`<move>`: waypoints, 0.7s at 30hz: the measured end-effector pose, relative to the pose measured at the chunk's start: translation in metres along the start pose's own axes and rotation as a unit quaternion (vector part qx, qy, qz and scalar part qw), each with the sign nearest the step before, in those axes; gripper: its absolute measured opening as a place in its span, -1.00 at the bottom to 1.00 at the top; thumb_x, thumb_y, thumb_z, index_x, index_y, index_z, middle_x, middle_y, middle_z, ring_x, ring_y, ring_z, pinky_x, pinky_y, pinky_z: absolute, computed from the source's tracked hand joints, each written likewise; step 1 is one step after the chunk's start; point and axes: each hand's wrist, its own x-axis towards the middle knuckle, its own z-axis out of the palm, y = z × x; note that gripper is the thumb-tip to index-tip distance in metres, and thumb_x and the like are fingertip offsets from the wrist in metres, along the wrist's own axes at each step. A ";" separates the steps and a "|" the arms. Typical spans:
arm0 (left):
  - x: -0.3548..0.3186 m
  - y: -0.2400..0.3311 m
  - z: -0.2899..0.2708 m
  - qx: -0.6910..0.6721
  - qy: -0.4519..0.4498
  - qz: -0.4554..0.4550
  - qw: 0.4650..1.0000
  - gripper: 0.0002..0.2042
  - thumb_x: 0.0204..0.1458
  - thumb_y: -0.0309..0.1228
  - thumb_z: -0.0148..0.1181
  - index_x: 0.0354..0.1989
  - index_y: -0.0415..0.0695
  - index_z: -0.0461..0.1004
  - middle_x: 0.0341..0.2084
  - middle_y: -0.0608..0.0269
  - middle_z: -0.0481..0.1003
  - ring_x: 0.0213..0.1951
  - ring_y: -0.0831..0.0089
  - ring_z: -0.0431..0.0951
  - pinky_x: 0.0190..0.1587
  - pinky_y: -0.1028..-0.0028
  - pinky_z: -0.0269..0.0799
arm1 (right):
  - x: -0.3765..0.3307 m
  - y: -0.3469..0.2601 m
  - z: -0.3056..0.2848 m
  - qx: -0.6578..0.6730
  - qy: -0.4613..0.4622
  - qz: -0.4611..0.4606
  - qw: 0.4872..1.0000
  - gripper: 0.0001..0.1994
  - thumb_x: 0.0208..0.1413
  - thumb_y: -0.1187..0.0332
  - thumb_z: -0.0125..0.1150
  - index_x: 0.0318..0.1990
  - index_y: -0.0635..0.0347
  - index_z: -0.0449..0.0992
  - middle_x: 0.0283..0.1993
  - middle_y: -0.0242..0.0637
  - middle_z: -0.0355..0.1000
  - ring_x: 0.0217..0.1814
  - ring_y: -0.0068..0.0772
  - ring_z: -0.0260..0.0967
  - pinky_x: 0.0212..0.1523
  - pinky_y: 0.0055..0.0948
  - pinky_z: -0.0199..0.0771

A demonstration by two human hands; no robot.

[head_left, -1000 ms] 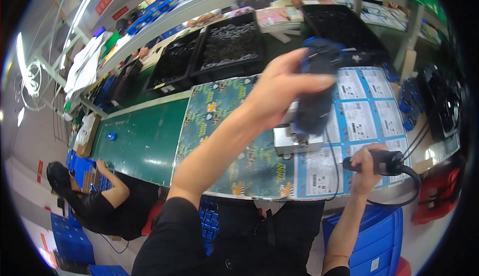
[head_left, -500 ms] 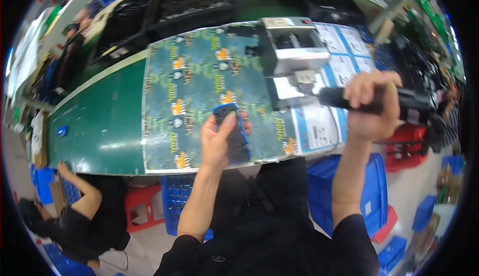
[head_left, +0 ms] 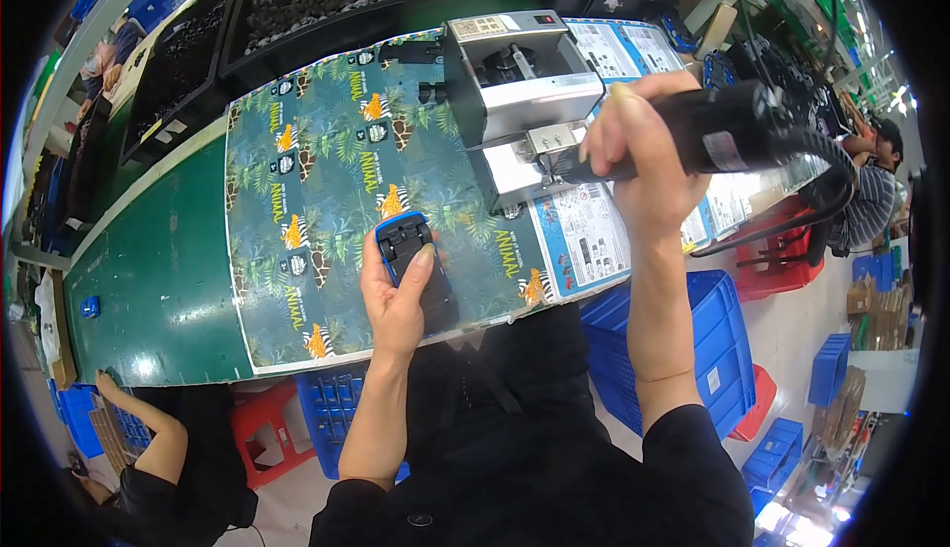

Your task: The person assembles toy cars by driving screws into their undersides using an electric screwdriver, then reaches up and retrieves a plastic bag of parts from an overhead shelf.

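Observation:
My left hand [head_left: 398, 302] is closed around a blue toy car [head_left: 402, 237], its black underside turned up and my thumb pressed on it. They are over the near edge of the workbench. My right hand [head_left: 648, 156] grips a black electric screwdriver [head_left: 714, 132], held nearly level with its tip pointing left. That tip is at the small metal block on the front of a grey screw feeder [head_left: 539, 92]; whether it touches a screw I cannot make out.
Animal-printed sheets [head_left: 327, 181] cover the bench. Black bins [head_left: 312, 3] of dark parts stand along the far side. A blue car body [head_left: 91, 306] lies far left, near a co-worker's arm [head_left: 148, 423]. The screwdriver's cable [head_left: 826, 151] loops at right; a blue crate [head_left: 683, 349] stands below.
My right hand has brought the screwdriver left to the front of the screw feeder. My left hand still holds the toy car underside up. The whole view has shifted a little.

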 end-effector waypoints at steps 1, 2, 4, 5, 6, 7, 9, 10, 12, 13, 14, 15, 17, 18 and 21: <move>0.001 0.000 0.000 -0.001 -0.002 -0.005 1.000 -0.70 0.13 -0.48 0.20 0.03 -0.21 0.36 -0.20 0.13 0.54 -0.26 0.46 0.58 -0.14 0.44 0.54 | 0.003 -0.002 0.004 -0.009 0.007 0.005 1.000 -0.88 0.15 0.46 0.14 -0.29 0.29 0.33 -0.66 -0.33 0.25 -0.71 -0.52 0.19 -0.58 -0.47 0.34; 0.002 0.001 0.001 -0.002 -0.005 -0.009 1.000 -0.69 0.12 -0.49 0.21 0.03 -0.22 0.36 -0.19 0.12 0.54 -0.25 0.45 0.58 -0.12 0.43 0.54 | 0.006 -0.003 0.005 -0.009 0.010 0.004 1.000 -0.88 0.15 0.46 0.14 -0.29 0.29 0.33 -0.66 -0.33 0.25 -0.71 -0.52 0.19 -0.58 -0.47 0.34; 0.003 0.001 0.001 0.008 -0.011 -0.002 1.000 -0.69 0.12 -0.49 0.21 0.03 -0.23 0.37 -0.18 0.10 0.55 -0.22 0.43 0.59 -0.11 0.42 0.54 | 0.013 -0.004 0.005 -0.037 -0.011 0.019 0.999 -0.86 0.13 0.45 0.18 -0.33 0.29 0.34 -0.68 -0.34 0.25 -0.73 -0.53 0.20 -0.59 -0.47 0.35; 0.004 0.000 0.001 0.015 -0.017 0.005 1.000 -0.69 0.12 -0.49 0.21 0.03 -0.24 0.38 -0.16 0.09 0.55 -0.20 0.41 0.59 -0.10 0.41 0.54 | 0.017 -0.003 0.003 -0.028 -0.013 0.021 0.999 -0.85 0.12 0.44 0.22 -0.36 0.28 0.36 -0.69 -0.35 0.26 -0.74 -0.54 0.21 -0.61 -0.47 0.35; 0.004 0.000 0.002 0.017 -0.018 0.008 1.000 -0.69 0.12 -0.49 0.21 0.03 -0.24 0.38 -0.16 0.09 0.55 -0.20 0.41 0.59 -0.10 0.41 0.54 | 0.019 -0.003 0.003 -0.026 -0.012 0.018 0.999 -0.85 0.12 0.44 0.22 -0.36 0.28 0.36 -0.69 -0.35 0.26 -0.74 -0.54 0.21 -0.61 -0.47 0.35; 0.004 0.000 0.003 0.009 -0.013 0.008 1.000 -0.69 0.11 -0.49 0.22 0.02 -0.25 0.38 -0.14 0.08 0.55 -0.18 0.39 0.60 -0.09 0.40 0.54 | 0.019 -0.003 0.003 -0.025 -0.012 0.025 0.999 -0.85 0.11 0.44 0.23 -0.36 0.28 0.37 -0.69 -0.35 0.27 -0.74 -0.54 0.21 -0.61 -0.48 0.35; 0.004 0.000 0.004 0.002 -0.010 0.012 1.000 -0.68 0.11 -0.49 0.23 0.02 -0.26 0.39 -0.13 0.07 0.55 -0.17 0.38 0.60 -0.09 0.39 0.54 | 0.020 -0.002 0.003 -0.020 -0.013 0.029 0.999 -0.84 0.10 0.45 0.27 -0.37 0.27 0.39 -0.69 -0.36 0.29 -0.75 -0.54 0.23 -0.63 -0.50 0.34; 0.004 0.000 0.004 -0.005 -0.008 0.008 1.000 -0.68 0.11 -0.49 0.23 0.02 -0.25 0.39 -0.13 0.07 0.55 -0.18 0.38 0.61 -0.08 0.39 0.54 | 0.020 -0.001 0.003 -0.018 -0.013 0.025 0.999 -0.84 0.10 0.45 0.27 -0.37 0.27 0.39 -0.69 -0.36 0.29 -0.75 -0.54 0.23 -0.63 -0.50 0.34; 0.004 -0.001 0.003 -0.013 -0.007 0.008 1.000 -0.68 0.11 -0.49 0.23 0.03 -0.25 0.38 -0.12 0.07 0.55 -0.18 0.38 0.61 -0.08 0.40 0.54 | 0.019 0.000 0.003 -0.019 -0.012 0.016 1.000 -0.85 0.10 0.45 0.28 -0.36 0.28 0.40 -0.69 -0.35 0.30 -0.75 -0.55 0.24 -0.63 -0.51 0.35; 0.004 -0.002 0.002 -0.013 -0.009 0.009 1.000 -0.68 0.11 -0.49 0.23 0.03 -0.25 0.38 -0.13 0.07 0.55 -0.19 0.38 0.61 -0.09 0.40 0.53 | 0.018 0.000 0.003 -0.020 -0.011 0.012 1.000 -0.85 0.10 0.45 0.28 -0.36 0.29 0.41 -0.69 -0.35 0.30 -0.75 -0.55 0.25 -0.63 -0.52 0.35; 0.004 -0.002 0.001 -0.013 -0.011 0.010 1.000 -0.68 0.11 -0.49 0.22 0.03 -0.25 0.38 -0.13 0.07 0.55 -0.19 0.38 0.61 -0.09 0.41 0.53 | 0.017 0.000 0.003 -0.020 -0.010 0.008 1.000 -0.85 0.10 0.45 0.28 -0.36 0.29 0.41 -0.69 -0.35 0.30 -0.75 -0.55 0.25 -0.63 -0.52 0.35; 0.003 -0.001 0.003 -0.013 -0.012 0.011 1.000 -0.68 0.11 -0.49 0.22 0.03 -0.25 0.38 -0.13 0.07 0.55 -0.19 0.38 0.61 -0.09 0.41 0.53 | 0.014 -0.001 0.002 -0.016 -0.010 0.007 1.000 -0.85 0.10 0.46 0.28 -0.36 0.28 0.41 -0.69 -0.35 0.30 -0.74 -0.55 0.25 -0.63 -0.53 0.35; 0.002 0.002 0.006 -0.029 -0.006 0.003 1.000 -0.71 0.11 -0.49 0.24 0.00 -0.25 0.42 -0.15 0.16 0.56 -0.20 0.47 0.59 -0.07 0.47 0.49 | 0.014 -0.005 0.003 -0.019 -0.014 0.013 1.000 -0.86 0.10 0.48 0.28 -0.37 0.28 0.41 -0.68 -0.36 0.32 -0.73 -0.56 0.27 -0.63 -0.54 0.35; 0.002 0.003 0.005 -0.029 -0.009 0.005 1.000 -0.71 0.11 -0.49 0.24 0.00 -0.25 0.42 -0.15 0.16 0.56 -0.20 0.47 0.59 -0.07 0.47 0.49 | 0.017 -0.007 0.007 -0.031 -0.011 0.020 0.999 -0.84 0.10 0.46 0.30 -0.42 0.26 0.42 -0.69 -0.38 0.32 -0.74 -0.59 0.25 -0.63 -0.55 0.34; 0.003 0.001 0.003 -0.028 -0.013 0.005 1.000 -0.71 0.12 -0.49 0.24 -0.01 -0.25 0.42 -0.15 0.16 0.56 -0.20 0.47 0.59 -0.08 0.48 0.50 | 0.023 -0.002 0.008 -0.002 -0.008 0.030 1.000 -0.77 0.06 0.40 0.36 -0.56 0.25 0.48 -0.72 -0.45 0.36 -0.75 -0.69 0.25 -0.69 -0.64 0.20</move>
